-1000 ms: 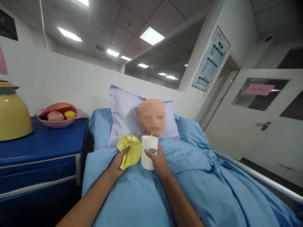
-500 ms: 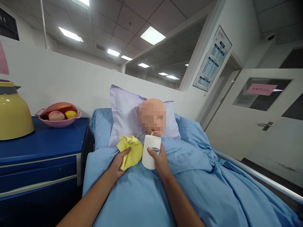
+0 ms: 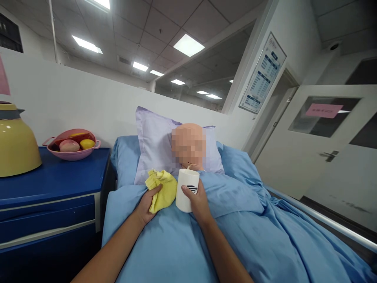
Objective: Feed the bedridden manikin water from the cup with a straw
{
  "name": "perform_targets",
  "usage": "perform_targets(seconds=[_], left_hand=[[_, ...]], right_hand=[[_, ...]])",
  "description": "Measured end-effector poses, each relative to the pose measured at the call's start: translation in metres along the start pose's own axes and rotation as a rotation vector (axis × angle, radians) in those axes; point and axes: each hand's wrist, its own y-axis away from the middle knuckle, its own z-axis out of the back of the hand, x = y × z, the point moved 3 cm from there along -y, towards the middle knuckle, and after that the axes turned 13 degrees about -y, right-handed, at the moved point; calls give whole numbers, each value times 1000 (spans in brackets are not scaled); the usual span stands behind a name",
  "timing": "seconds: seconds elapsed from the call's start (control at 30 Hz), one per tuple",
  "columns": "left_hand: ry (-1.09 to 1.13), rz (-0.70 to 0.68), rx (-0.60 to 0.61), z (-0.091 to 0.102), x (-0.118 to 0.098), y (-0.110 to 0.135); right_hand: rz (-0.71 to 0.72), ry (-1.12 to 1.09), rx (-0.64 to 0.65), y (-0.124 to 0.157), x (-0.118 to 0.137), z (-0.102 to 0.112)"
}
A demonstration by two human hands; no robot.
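Note:
A yellow cloth (image 3: 164, 192) is pinched in my left hand (image 3: 148, 204), thumb on top, over the blue quilt (image 3: 159, 247). My right hand (image 3: 200, 202) wraps around a white mug (image 3: 183, 196) with black stripes, held nearly upright just right of the cloth. From the mug's top a thin straw (image 3: 189, 167) rises towards the mouth of a mannequin head (image 3: 190, 145); whether its tip touches the mouth I cannot tell. The head rests on a pale lilac pillow (image 3: 154, 145), with the quilt drawn up below its neck.
On the left, a blue bedside cabinet (image 3: 70, 177) carries a yellow thermos jug (image 3: 17, 145) and a pink basket (image 3: 72, 155) of fruit. A metal bed rail (image 3: 324, 222) runs along the right side. Beyond it is a white door (image 3: 312, 157).
The whole view has shifted very slightly. Both hands keep their grip on the cloth and the mug, and the mug stays below the mannequin's mouth.

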Motion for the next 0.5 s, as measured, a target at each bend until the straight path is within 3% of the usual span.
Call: perform_targets(seconds=[0.3, 0.5], left_hand=[[-103, -110, -186, -15, -6, -3], [-320, -573, -463, -66, -39, -1]], right_hand=[[139, 50, -130, 7, 6, -1], [193, -30, -349, 7, 13, 11]])
